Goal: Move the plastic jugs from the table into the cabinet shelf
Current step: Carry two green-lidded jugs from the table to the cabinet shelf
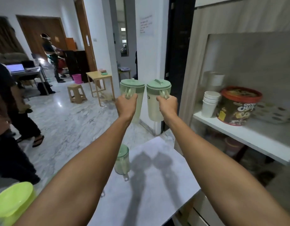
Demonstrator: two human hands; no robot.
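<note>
Both arms are stretched out over the table. My left hand (126, 104) grips the handle of a pale green lidded plastic jug (132, 88), held upright in the air. My right hand (168, 104) grips the handle of a second green jug (157, 98), also upright and close beside the first. A third green jug (122, 159) stands on the grey table (157, 185) below my left forearm. The white cabinet shelf (235, 132) is to the right of the held jugs.
The shelf holds a stack of white paper cups (210, 103), a brown cereal tub (239, 106) and a patterned bowl (274, 113). A lime green plastic lid or bowl (12, 203) sits at lower left. People stand on the marble floor at left, near a stool (76, 93).
</note>
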